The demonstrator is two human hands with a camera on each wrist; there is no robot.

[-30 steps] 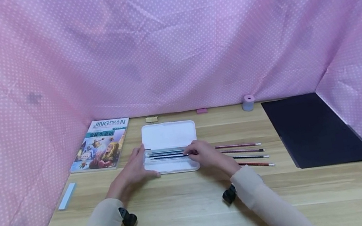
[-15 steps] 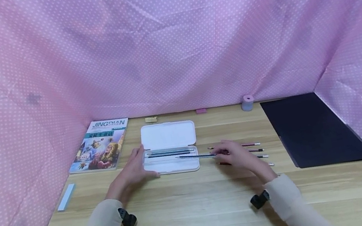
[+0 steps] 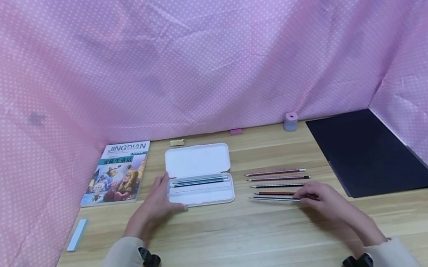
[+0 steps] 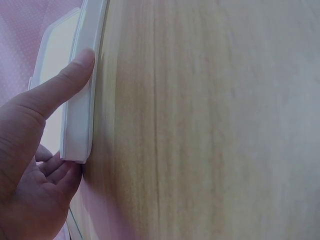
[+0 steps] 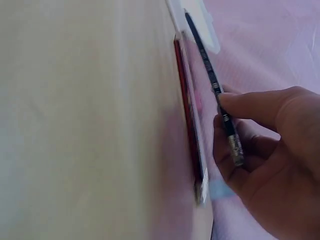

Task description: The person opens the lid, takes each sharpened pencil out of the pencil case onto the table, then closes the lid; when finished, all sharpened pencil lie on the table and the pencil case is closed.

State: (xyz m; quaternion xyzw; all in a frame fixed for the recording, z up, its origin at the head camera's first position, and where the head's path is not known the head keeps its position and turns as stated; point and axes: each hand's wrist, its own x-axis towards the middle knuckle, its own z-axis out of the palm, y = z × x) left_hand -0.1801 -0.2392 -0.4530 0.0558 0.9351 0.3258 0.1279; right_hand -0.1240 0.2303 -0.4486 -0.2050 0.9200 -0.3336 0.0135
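Observation:
My left hand grips the left end of an open white pencil case. In the left wrist view its thumb lies along the case's front wall, and the other fingers are curled at the end of the case. A few dark pencils lie in the back part of the case. With thumb and fingers my right hand pinches a black pencil near its eraser end, tip toward the case. That pencil is held just above the table, in front of a red-and-black pencil in a row of several pencils.
A magazine lies at the left, with a light blue strip before it. Along the back are a yellowish block, a pink block and a small cylinder. A black folder lies at the right.
My right hand has lifted a black pencil out of the case and carried it right and toward me, to the front of the pencil row. My left hand stays on the case.

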